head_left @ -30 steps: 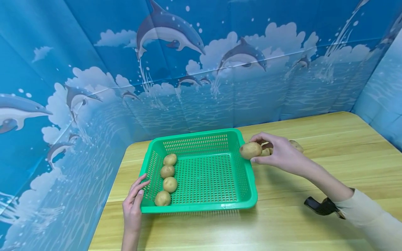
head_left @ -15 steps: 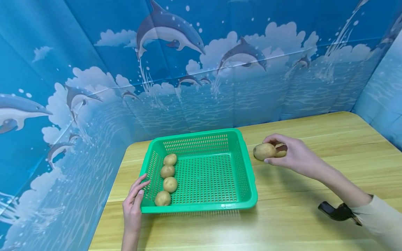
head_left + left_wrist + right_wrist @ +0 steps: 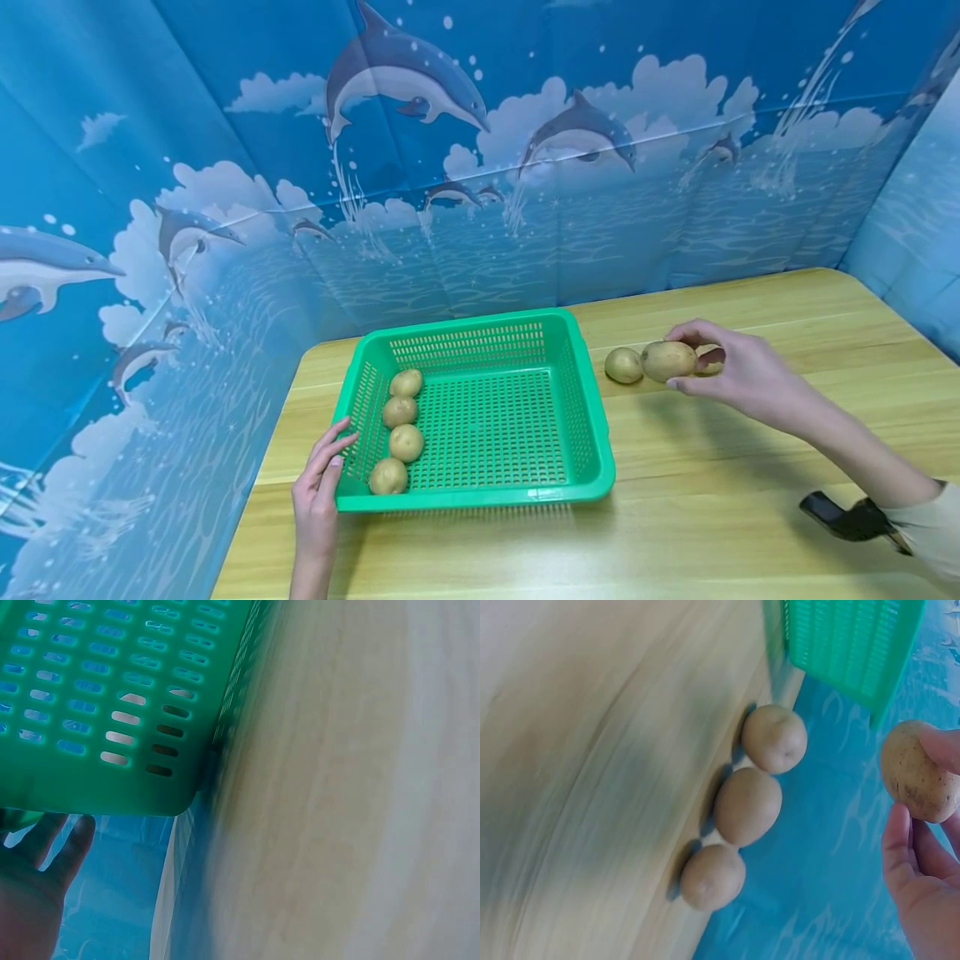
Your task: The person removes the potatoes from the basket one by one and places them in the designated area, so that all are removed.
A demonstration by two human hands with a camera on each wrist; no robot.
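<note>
My right hand pinches an oval, yellow-brown potato between thumb and fingers, to the right of the green basket. In the right wrist view the held potato shows dark specks. Three more potatoes stand in a row on the table, with the middle potato plain there; in the head view one potato sits left of the hand, the others mostly hidden. My left hand rests on the left rim of the green slatted basket, fingers fairly straight. Several potatoes line the basket's left side, including one potato.
The wooden table extends right and in front of the basket. A blue curtain with dolphins hangs close behind it. A black device sits at my right wrist.
My right hand has moved right with the potato, from the basket's right rim to over the row of potatoes, uncovering one. The left hand and basket have stayed put.
</note>
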